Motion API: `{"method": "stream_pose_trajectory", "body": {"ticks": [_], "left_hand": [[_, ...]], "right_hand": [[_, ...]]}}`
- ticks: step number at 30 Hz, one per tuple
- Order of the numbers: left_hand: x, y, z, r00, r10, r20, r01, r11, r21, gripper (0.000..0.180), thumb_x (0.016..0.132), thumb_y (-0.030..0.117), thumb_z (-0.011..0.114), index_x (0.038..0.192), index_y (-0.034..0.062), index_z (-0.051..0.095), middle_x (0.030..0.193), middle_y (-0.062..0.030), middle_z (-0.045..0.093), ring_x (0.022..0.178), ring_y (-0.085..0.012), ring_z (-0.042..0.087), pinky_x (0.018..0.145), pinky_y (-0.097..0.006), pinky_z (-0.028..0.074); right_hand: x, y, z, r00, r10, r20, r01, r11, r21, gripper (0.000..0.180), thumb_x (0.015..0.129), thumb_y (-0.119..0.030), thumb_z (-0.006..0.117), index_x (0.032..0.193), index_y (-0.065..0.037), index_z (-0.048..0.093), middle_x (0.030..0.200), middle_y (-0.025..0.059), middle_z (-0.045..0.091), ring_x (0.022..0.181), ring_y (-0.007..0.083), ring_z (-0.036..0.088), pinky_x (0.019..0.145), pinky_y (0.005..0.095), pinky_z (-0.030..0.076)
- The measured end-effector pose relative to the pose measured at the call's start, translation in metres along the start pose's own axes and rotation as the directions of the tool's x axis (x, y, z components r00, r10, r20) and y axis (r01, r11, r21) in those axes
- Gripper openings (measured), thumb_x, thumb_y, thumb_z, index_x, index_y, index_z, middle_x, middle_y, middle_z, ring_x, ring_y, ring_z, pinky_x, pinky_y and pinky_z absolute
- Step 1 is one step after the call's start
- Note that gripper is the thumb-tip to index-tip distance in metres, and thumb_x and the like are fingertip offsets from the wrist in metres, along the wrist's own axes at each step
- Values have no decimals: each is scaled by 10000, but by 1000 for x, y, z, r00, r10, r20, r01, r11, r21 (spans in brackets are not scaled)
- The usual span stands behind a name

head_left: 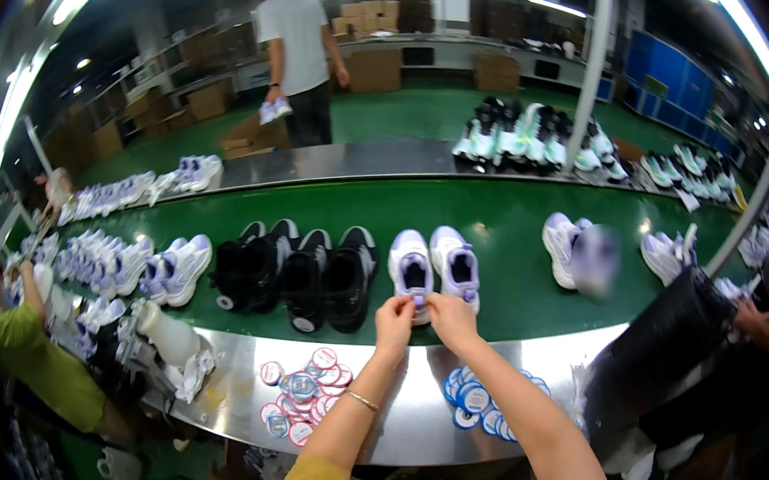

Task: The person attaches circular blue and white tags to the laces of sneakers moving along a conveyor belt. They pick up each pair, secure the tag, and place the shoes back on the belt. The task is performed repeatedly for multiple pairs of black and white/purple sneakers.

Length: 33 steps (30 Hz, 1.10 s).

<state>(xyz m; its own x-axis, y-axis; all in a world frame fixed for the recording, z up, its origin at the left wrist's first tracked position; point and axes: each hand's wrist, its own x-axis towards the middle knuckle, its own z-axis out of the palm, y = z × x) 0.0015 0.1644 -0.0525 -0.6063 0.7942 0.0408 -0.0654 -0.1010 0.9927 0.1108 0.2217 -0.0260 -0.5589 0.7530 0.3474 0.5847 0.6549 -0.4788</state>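
Two hands, the left hand (394,324) and the right hand (453,318), pinch a small purple piece (419,300) at the near end of a lavender shoe (410,249), centre of the frame. Doing this well probably means light, even fingertip pressure, with the shoe flat on the green belt (506,256).

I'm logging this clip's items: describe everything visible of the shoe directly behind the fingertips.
The shoe is a white and lilac sneaker with a dark-looking inside and a pale sole; its upper looks like fabric, though finer detail is too small to tell. It stands upright on the green surface, toe pointing away from the person, just left of a similar shoe. At its heel, the left hand and right hand pinch a small lilac piece, partly hiding the heel.
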Motion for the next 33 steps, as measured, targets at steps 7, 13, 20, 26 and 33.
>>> {"method": "stream_pose_trajectory", "body": {"ticks": [7,13,20,26,33], "left_hand": [[1,1,-10,991,108,-77,-108,994,-6,84,828,88,580,837,4,577,720,-16,576,616,-65,515,515,-195,414],[-1,24,-9,959,269,-95,-265,963,55,82,842,98,566,852,17,559,747,-12,582,627,-50,506,511,-187,404],[-4,37,-9,982,189,15,-186,976,-116,64,848,96,556,850,32,562,748,-3,584,648,-44,510,510,-179,397],[-7,37,-13,985,130,109,-111,979,-170,146,856,86,545,965,35,628,762,26,580,648,-24,492,531,-170,381],[-6,37,-18,976,196,96,-183,974,-130,149,825,51,576,968,22,609,799,9,575,707,-46,502,597,-178,393]], "right_hand": [[-9,-1,-10,999,42,34,-48,980,193,185,835,-171,494,939,-34,561,837,209,612,788,381,586,683,450,455],[-10,4,-24,989,17,147,-48,977,206,151,812,-119,511,823,1,602,814,221,605,778,376,585,688,432,450],[2,-13,-42,975,-85,-205,149,937,317,77,767,-36,582,808,13,625,765,123,541,698,281,557,627,347,441],[8,-31,-33,970,-40,-240,165,832,530,160,746,36,589,895,-7,634,730,45,514,601,120,498,538,232,391],[13,-31,-21,990,22,-136,78,724,686,241,740,38,585,972,-27,600,763,18,591,656,72,521,544,208,403]]}}
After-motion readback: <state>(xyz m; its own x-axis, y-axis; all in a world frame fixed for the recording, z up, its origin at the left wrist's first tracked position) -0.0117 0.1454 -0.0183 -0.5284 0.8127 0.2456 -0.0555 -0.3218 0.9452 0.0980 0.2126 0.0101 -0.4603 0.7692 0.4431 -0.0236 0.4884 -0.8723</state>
